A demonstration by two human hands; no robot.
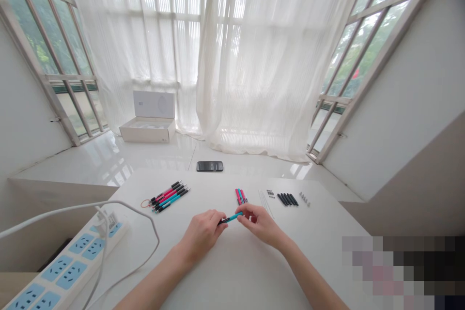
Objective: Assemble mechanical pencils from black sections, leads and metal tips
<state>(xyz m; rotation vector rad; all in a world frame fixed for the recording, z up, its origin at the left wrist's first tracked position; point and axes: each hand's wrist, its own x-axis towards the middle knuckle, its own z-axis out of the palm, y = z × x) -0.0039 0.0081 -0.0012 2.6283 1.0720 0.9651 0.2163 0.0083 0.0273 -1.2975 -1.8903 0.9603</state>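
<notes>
A blue pen barrel (pixel 232 218) with a black end is held between my two hands above the white table. My left hand (pixel 204 230) is closed around its black end. At the other end, the fingertips of my right hand (pixel 260 224) pinch the blue tip. Just beyond my right hand lie several pink and blue pen barrels (pixel 240 195), partly hidden by the fingers. To the right are thin pale rods (pixel 268 205), small dark pieces (pixel 271 193), a row of black tubular grips (pixel 287 199) and tiny pale parts (pixel 304 198).
Several click pens (pixel 170 196) lie at the left near an orange loop (pixel 145 203). A white power strip (pixel 60 267) with a looping cable (pixel 157 232) runs along the left edge. Behind the table are a black phone (pixel 209 166) and an open white box (pixel 147 131).
</notes>
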